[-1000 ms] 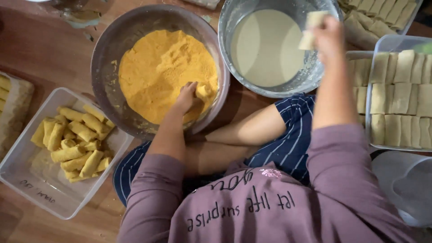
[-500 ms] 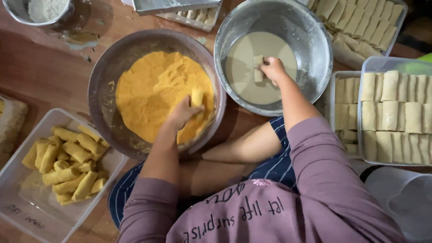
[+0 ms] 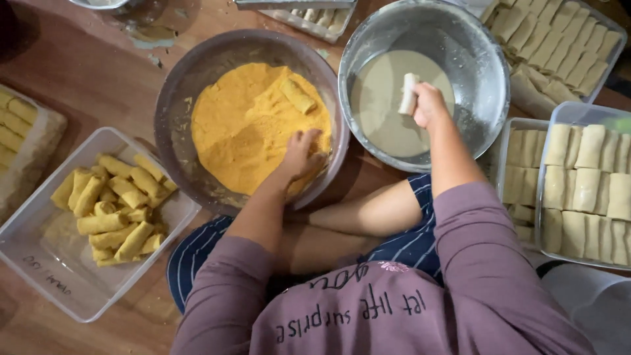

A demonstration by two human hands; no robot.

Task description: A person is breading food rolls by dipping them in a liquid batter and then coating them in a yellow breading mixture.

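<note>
Two round metal bowls side by side on a brown wooden floor. Left bowl [image 3: 172,125] — dull grey, half filled with fine orange-yellow crumbs [image 3: 243,131], surface ridged and loose. One crumbed roll [image 3: 298,96] lies on the crumbs near the far rim, short cylinder, fully coated. Right bowl [image 3: 486,72] — shiny steel, holding smooth pale-grey batter [image 3: 381,105].

Left hand [image 3: 301,154]: palm down at the near edge of the crumbs, fingers curled into them; whether it grips anything, cannot tell. Forearm reaches straight forward from a mauve sleeve.

Right hand [image 3: 430,105]: over the batter, fingers pinched on a pale roll [image 3: 409,93], held nearly upright, smooth and uncoated. Elbow bent, forearm angled inward.

Clear plastic tub [image 3: 46,263] at left — a pile of coated rolls [image 3: 112,204], rough, yellow. Tubs [image 3: 545,164] at right — plain rolls [image 3: 591,171] packed in neat rows, cream, matte.
</note>
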